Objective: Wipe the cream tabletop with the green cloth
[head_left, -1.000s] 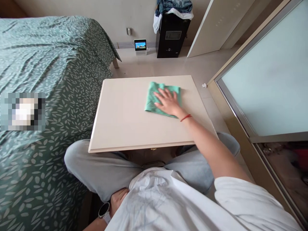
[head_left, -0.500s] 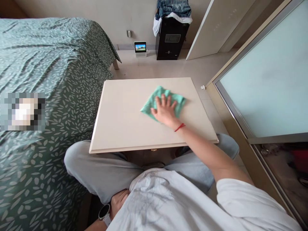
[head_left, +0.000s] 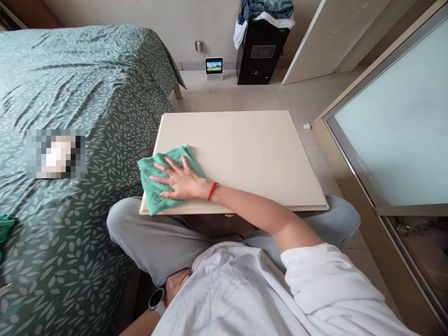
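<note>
Resting by the left thigh (head_left: 154, 247), the left hand (head_left: 178, 283) is half hidden by the shirt (head_left: 227, 289); its grip I cannot tell. The right hand (head_left: 182, 183) lies spread on a green cloth (head_left: 153, 195) overhanging the left edge of the table (head_left: 241, 149), with the bed (head_left: 115, 112) just left. Far off stand a screen (head_left: 214, 66) and a cabinet (head_left: 262, 56) topped with clothes (head_left: 266, 10).

Bedroom in soft, even light, with a pale tiled floor (head_left: 262, 97) and a plain grey-beige wall (head_left: 213, 21) at 12 o'clock.
From 8 to 11 o'clock spreads a bed under a green, leaf-patterned cloth cover (head_left: 87, 84); at 1 o'clock stands a black, box-shaped cabinet (head_left: 258, 65), near an off-white flat door (head_left: 324, 42); at 3 o'clock, a frosted, pale blue-green glass panel (head_left: 395, 121) fills a metal-edged frame.
</note>
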A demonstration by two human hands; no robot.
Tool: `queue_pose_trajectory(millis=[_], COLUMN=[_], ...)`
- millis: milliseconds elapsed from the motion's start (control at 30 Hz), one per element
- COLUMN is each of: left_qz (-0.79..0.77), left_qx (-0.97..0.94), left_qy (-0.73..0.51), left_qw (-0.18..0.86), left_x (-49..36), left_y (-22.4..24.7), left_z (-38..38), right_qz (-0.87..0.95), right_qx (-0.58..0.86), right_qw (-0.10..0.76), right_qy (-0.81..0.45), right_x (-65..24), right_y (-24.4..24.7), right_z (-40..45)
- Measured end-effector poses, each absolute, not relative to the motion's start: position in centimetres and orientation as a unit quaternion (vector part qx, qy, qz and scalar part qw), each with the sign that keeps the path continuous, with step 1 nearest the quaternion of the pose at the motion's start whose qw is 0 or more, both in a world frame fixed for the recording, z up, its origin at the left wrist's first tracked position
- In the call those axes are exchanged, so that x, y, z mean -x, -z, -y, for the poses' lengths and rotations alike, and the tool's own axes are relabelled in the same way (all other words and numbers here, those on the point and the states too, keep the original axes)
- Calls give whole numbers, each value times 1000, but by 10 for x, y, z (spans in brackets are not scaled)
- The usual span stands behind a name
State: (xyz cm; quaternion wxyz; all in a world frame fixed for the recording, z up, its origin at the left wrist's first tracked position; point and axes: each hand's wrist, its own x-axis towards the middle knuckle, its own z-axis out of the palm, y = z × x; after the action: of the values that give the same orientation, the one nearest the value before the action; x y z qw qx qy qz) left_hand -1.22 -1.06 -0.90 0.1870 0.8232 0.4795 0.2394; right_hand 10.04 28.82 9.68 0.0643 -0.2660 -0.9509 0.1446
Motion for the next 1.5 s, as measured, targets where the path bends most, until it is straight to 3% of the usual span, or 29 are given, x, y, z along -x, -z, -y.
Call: queue_pose_trajectory(millis=[133, 333, 467, 700, 900, 1100, 1267, 1500], left_qz=[-476, -470, -464, -457, -460, -473, -470, -454], left_qx=[-823, -821, -824, -825, -828, -825, -827, -832], left_qy=[-242, -255, -255, -264, -251, -250, -247, -247], left_qw=[191, 197, 202, 201, 199, 181, 184, 203], left_x=[11, 6, 4, 5, 8, 9, 11, 9], left_y=[9, 2, -1, 3, 5, 8, 12, 5], left_z=[8, 3, 2, 2, 4, 6, 8, 5], right_qz=[902, 748, 649, 660, 844, 931, 943, 884], right_qx=[398, 652, 759, 748, 515, 342, 308, 449], right_qw=[55, -36, 6, -18, 45, 63, 82, 66], right_qy=[-159, -113, -56, -65, -145, -115, -100, -112], right_x=[-197, -368, -425, -330, -173, -56, -73, -231], right_y=[-103, -112, -101, -108, -118, -117, -107, -101], right_z=[-307, -295, -264, -236, -232, -220, -215, -192])
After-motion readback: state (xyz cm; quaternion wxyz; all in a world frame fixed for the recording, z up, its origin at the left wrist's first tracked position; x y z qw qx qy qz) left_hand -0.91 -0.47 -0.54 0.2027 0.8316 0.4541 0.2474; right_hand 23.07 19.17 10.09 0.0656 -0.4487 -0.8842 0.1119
